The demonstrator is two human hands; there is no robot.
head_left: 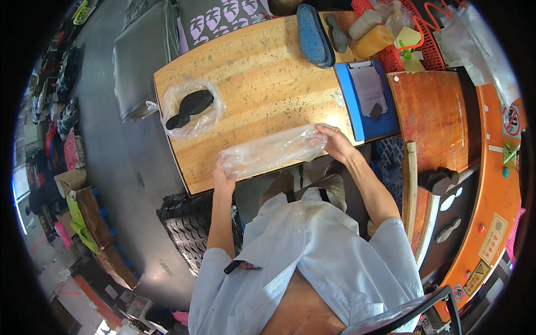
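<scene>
Head view: a long clear plastic bag (273, 152) is stretched lengthwise between two bare hands, at the near edge of a wooden table (262, 78); whether its underside touches the wood cannot be told. The right hand (336, 144) pinches one end, with the thumb and forefinger at the upper corner. The left hand (224, 177) is closed on the other end, though its exact finger placement is hard to make out through the film. No filling is plain to see, and which end opens is unclear.

As I judge it, the step in hand is spreading and straightening the plastic. From this hold, a further move would call for an even grip at both ends and care that the thin film does not slip or crumple.

Beyond the left hand, a black curved piece (190, 109) lies in or on a second clear bag (218, 116), near the table's left edge. Past the right hand, a blue board (353, 109) carries a sheet of paper (368, 92). At the far right corner are a blue sole (314, 36), a grey sole (336, 32) and a red basket (430, 50).
</scene>
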